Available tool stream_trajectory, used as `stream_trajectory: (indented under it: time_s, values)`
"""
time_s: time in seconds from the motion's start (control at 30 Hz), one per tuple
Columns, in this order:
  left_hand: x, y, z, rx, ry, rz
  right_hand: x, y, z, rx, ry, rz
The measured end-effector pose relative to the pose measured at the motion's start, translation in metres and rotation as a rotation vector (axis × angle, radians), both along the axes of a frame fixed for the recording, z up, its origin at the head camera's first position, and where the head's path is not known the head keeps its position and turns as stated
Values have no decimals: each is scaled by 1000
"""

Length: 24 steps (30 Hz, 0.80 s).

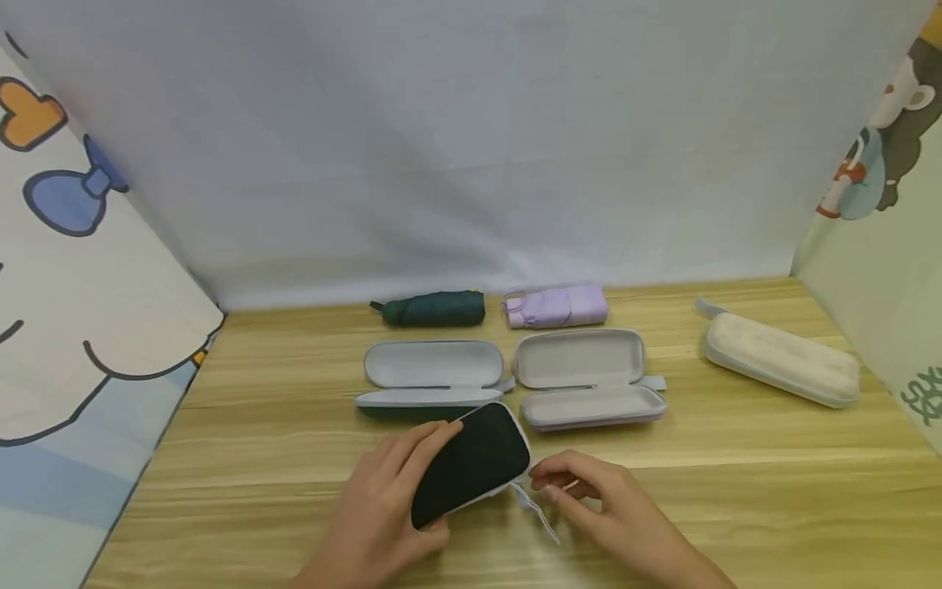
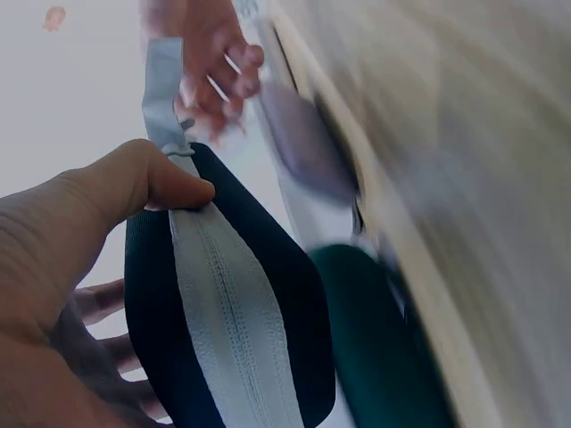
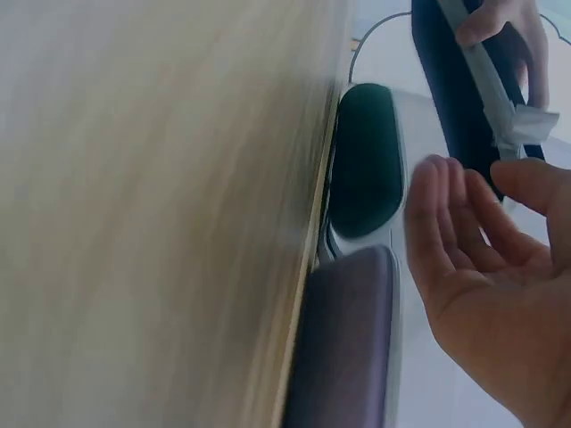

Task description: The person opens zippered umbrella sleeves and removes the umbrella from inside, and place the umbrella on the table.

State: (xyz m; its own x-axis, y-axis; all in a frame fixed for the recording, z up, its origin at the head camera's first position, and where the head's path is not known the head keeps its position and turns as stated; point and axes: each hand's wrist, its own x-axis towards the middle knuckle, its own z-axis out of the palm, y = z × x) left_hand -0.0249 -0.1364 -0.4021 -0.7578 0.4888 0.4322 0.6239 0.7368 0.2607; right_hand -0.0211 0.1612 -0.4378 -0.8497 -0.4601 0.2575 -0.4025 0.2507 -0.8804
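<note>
My left hand (image 1: 397, 491) grips a black zip case (image 1: 474, 458) above the table, tilted, thumb on the near side and fingers over the far side. Its pale zipper band (image 2: 227, 303) runs shut along the side facing the left wrist camera. From one end hangs a light grey pull tab (image 1: 540, 517). Beside that end is my right hand (image 1: 611, 507), apart from the case, fingers loosely bent with nothing between them. Behind the black case lie an opened dark green case (image 1: 434, 364) and an opened purple case (image 1: 581, 360), both with pale linings.
A folded dark green umbrella (image 1: 437, 309) and a folded lilac umbrella (image 1: 559, 307) lie in a row at the back. At the right rests a closed cream case (image 1: 783, 360) with a grey tab. The wooden table (image 1: 243, 425) ends at a white cloth (image 1: 471, 164) behind.
</note>
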Motion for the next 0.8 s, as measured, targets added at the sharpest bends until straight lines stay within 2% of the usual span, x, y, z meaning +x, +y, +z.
stream_trajectory:
  time_s: [0.07,0.17,0.4,0.57,0.8]
  values:
    - [2,6,-4,6,8,-8,2,-2,-1,-41,-143,25]
    - [5,13,-8,9,21,-5,2,-1,-3,-128,-285,54]
    - [9,20,-12,9,37,9,1,3,-8,-295,-426,175]
    - [9,23,-14,-7,25,15,3,1,-11,-284,-432,156]
    - [9,23,-15,-15,-6,28,4,1,-7,-131,-327,18]
